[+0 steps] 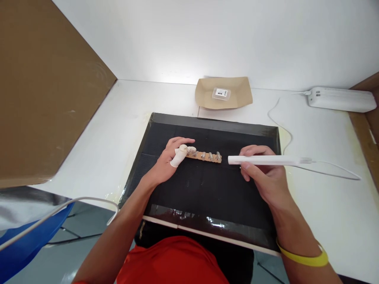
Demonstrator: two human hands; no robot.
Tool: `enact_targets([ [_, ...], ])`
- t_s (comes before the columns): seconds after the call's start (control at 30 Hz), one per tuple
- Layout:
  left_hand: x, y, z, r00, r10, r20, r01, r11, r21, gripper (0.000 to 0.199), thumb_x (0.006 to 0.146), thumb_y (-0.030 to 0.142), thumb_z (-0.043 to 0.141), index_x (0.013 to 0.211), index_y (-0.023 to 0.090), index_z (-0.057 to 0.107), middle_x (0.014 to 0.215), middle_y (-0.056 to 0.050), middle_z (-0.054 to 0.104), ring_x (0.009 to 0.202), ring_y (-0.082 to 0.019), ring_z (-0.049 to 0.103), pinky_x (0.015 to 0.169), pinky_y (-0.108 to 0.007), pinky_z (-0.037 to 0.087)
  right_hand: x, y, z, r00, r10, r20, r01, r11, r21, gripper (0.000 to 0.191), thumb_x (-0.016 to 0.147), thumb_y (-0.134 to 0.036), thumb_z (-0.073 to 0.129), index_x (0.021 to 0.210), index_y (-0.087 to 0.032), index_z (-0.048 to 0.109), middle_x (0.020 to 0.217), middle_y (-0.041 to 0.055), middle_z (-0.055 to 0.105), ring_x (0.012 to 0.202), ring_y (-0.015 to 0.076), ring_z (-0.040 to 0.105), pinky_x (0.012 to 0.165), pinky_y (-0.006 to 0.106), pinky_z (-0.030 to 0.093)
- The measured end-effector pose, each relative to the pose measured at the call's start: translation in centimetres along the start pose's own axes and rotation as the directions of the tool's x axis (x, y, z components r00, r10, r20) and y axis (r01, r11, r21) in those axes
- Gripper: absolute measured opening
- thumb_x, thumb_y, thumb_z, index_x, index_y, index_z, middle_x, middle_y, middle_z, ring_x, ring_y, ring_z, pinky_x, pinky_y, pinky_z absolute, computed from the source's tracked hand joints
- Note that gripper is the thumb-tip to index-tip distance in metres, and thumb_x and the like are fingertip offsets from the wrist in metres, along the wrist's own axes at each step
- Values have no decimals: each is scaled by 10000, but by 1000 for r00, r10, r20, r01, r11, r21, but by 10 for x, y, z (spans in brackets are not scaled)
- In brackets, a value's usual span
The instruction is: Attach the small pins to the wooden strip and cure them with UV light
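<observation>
My left hand (174,157), with white finger cots on the thumb and index finger, pinches the left end of a narrow brown strip (212,158). Several shiny silver nail-shaped pieces (203,156) sit in a row along the strip. My right hand (263,169) grips a white pen-shaped device (266,160), held level with its blunt end pointing left toward the strip. A short gap separates that end from the strip. A thin white cable (340,162) leaves the device's right end. Both hands are over a black mat (207,189).
At the back of the white table (124,114) stands a brown paper tray (204,94) holding a small clear box (221,94) with a label. A white power unit (340,99) lies at the back right. A brown board (50,94) borders the left side.
</observation>
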State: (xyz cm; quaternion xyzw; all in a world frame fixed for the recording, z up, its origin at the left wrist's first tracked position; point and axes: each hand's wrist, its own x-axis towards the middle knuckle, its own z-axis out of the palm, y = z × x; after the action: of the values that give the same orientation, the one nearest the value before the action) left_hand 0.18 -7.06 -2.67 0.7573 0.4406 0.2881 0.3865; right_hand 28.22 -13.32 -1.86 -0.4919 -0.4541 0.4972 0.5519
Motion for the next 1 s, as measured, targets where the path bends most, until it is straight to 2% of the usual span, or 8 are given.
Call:
enact_targets([
  [0.13,-1,1,0,999,-47,-13,47,999,-4,757,1061,720,207,1139,237,785,1442,-67,657,1414,-261,489,1246,-525,411,0,-1,1,1000,6,-3,-7,1000,-4,186,856,-312,812,929,-271,646,959,-14,637,526,72,507,423,261,400],
  [0.3,-1,0,1,998,-58,-25,58,998,-13,815,1052,736,160,1118,234,799,1433,-66,658,1416,-261,498,1248,-504,418,1,-3,2,1000,14,-19,-15,1000,-20,224,833,-350,831,911,-269,637,940,-12,647,508,79,503,404,273,406],
  [0.37,0,0,2,997,-72,-34,72,997,0,751,1069,705,206,1148,236,787,1431,-61,661,1415,-257,494,1243,-490,424,1,-3,2,1000,10,-18,-10,1000,-18,228,829,-356,836,911,-269,643,940,-9,646,507,81,509,405,273,410],
  [0.5,0,-2,3,995,-90,-31,91,995,35,514,1108,576,347,1331,271,697,1458,-46,642,1432,-228,488,1229,-434,440,0,-1,2,1000,-2,-14,2,1000,2,207,833,-333,838,920,-273,660,950,-5,648,517,84,522,413,272,412],
  [0.6,0,-4,1,997,-71,-9,71,996,53,443,1117,507,382,1376,275,657,1455,-46,642,1439,-216,479,1245,-435,421,-1,1,0,1000,-16,-6,16,1000,13,195,834,-307,843,931,-278,677,958,-3,655,512,82,527,414,274,406],
  [0.83,1,-6,3,1000,12,-22,-10,996,83,378,1080,517,495,1139,268,772,1410,-43,684,1360,-234,550,1212,-469,449,-2,-1,0,1000,-14,-11,14,1000,20,221,832,-336,850,942,-274,668,962,-8,648,524,76,524,427,269,412],
  [1.0,2,-8,5,999,45,-29,-42,996,78,347,1080,488,513,1153,264,768,1387,-55,699,1345,-238,563,1197,-484,461,-2,-2,2,1000,-23,9,23,999,28,201,847,-322,831,938,-270,659,960,-10,646,520,74,521,419,267,414],
])
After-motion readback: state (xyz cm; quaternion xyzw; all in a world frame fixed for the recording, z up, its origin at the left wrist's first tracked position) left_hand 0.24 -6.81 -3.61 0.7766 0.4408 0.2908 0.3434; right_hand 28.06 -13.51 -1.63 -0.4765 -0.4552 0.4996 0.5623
